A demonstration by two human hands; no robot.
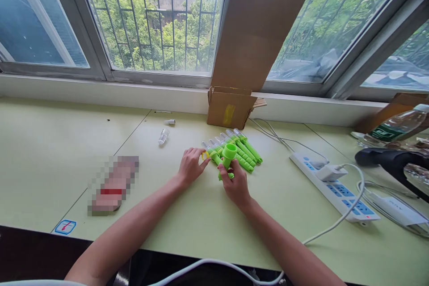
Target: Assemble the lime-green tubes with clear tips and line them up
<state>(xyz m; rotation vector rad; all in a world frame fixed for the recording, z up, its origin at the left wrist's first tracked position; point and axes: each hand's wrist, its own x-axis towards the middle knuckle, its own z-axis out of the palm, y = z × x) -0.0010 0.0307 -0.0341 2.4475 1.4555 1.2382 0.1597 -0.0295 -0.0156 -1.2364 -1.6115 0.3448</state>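
In my left hand [192,165], thumb and fingers pinch a thin yellow ring [205,155]. My right hand [236,183] is closed around a bright green plastic tube [229,154] with a wide, round open mouth facing up. The two hands are a short way apart over the table. Just behind them lies a row of similar green tubes [246,145] with clear tips, partly hidden by the tube I hold. Farther left on the table are a clear plastic cap [163,136] and a small white cylindrical piece [170,122].
A cardboard box [231,107] stands against the window wall. To the right are a white power strip [335,190] with cables, a plastic bottle [398,123] and a black curved object [389,161]. A blurred-out flat item [115,183] lies left of my left arm.
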